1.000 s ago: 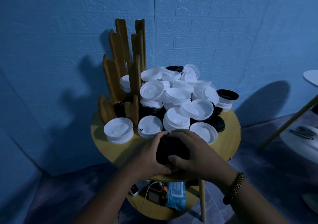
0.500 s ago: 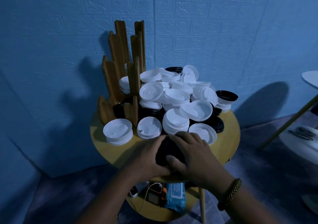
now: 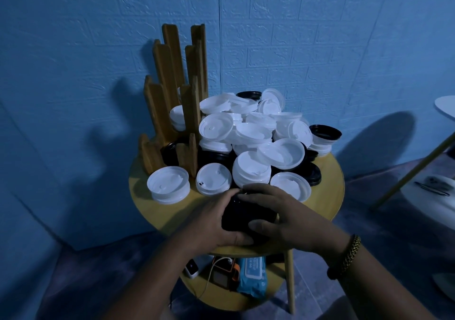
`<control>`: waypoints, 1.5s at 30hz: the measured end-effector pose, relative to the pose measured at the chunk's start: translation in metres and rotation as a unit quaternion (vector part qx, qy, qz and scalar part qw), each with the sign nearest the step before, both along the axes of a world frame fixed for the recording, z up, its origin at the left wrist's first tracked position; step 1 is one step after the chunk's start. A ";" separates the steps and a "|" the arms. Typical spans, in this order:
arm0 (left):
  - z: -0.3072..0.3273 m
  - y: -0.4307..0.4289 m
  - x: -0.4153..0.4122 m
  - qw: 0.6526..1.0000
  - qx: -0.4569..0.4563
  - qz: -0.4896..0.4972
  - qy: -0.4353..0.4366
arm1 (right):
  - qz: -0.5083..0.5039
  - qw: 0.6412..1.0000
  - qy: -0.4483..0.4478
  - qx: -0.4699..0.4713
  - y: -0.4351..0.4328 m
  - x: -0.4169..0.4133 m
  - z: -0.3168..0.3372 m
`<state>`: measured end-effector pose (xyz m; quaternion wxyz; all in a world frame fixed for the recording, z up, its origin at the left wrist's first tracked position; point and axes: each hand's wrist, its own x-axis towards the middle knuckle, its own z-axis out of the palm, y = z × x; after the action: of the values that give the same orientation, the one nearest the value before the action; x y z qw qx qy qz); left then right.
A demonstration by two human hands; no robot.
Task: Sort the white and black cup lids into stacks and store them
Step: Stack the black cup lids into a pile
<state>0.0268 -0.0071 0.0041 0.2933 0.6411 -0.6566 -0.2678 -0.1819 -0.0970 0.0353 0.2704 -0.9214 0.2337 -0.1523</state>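
Early in the job, I reckon. Both my hands are on a short stack of black plastic cup lids (image 3: 248, 211) at the near edge of the round yellow wooden table (image 3: 330, 191). Left hand (image 3: 209, 223) has its fingers curled round the stack's left side. Right hand (image 3: 288, 218) has fingers draped over the top, thumb pressed against the front. Done so far: this black stack and a low stack of white plastic lids (image 3: 168, 184) front-left. The tall slatted wooden rack (image 3: 162, 98) holds only a few lids, white above and black low down. Left: the big loose heap of white lids (image 3: 253, 132), with black ones buried under it and a loose black lid (image 3: 325, 132) on the right.
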 end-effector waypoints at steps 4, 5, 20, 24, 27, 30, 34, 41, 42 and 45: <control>0.002 0.001 -0.002 1.000 -0.011 -0.004 -0.025 | -0.019 1.000 0.015 -0.019 0.003 -0.003 -0.004; 0.002 0.001 -0.003 1.000 -0.015 -0.004 -0.024 | -0.027 0.999 0.009 -0.020 0.005 -0.003 -0.006; -0.004 -0.001 -0.002 1.000 -0.023 0.009 -0.003 | -0.121 0.982 -0.006 -0.145 0.021 0.013 -0.014; -0.003 -0.004 -0.002 1.000 -0.029 0.007 0.009 | -0.140 0.984 -0.104 -0.038 0.024 0.011 -0.014; -0.005 -0.003 0.000 0.999 -0.028 0.005 0.037 | -0.186 0.962 -0.189 0.064 0.022 0.005 -0.014; -0.005 -0.002 -0.001 0.998 -0.032 0.012 0.053 | -0.191 0.955 -0.200 0.110 0.020 -0.003 -0.014; -0.004 -0.002 -0.003 0.996 -0.054 0.032 0.057 | -0.166 0.964 -0.181 0.107 0.024 -0.005 -0.016; 0.000 0.000 -0.001 0.997 -0.048 0.019 0.052 | -0.105 0.985 -0.130 0.053 0.021 0.002 -0.015; 0.000 0.000 -0.001 0.998 -0.039 0.016 0.052 | -0.101 0.987 -0.116 0.043 0.019 0.003 -0.014; -0.004 -0.001 0.002 0.997 -0.018 0.001 0.079 | -0.091 0.993 -0.067 0.023 0.013 0.005 -0.013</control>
<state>0.0286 -0.0085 0.0000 0.3562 0.6135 -0.6351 -0.3058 -0.1770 -0.0835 0.0228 0.2910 -0.8777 0.3018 -0.2320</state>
